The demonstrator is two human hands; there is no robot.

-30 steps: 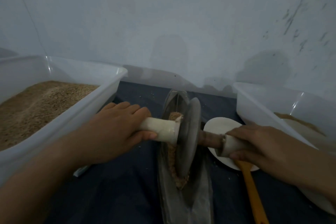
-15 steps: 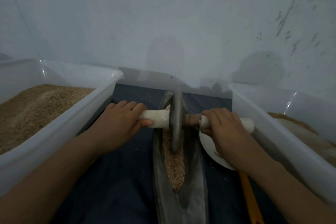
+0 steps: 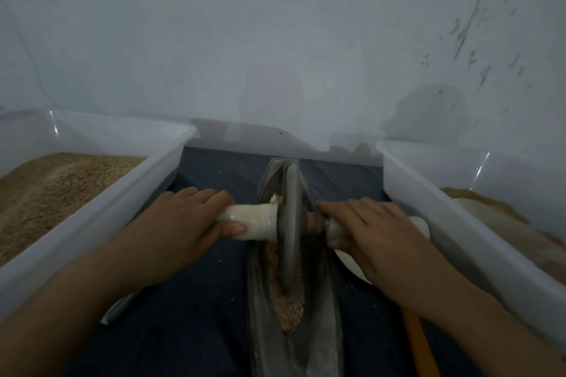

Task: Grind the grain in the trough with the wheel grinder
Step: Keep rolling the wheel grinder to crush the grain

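Wheel grinder (image 3: 289, 223) stands upright in the trough (image 3: 318, 330), axle crosswise; left hand (image 3: 183, 223) and right hand (image 3: 370, 232) fingers grip its handles.

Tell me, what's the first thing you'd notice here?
The grey wheel grinder stands upright in the narrow trough in the middle, on brown grain. The left hand and right hand grip its white handles. Big white tubs sit on both sides.
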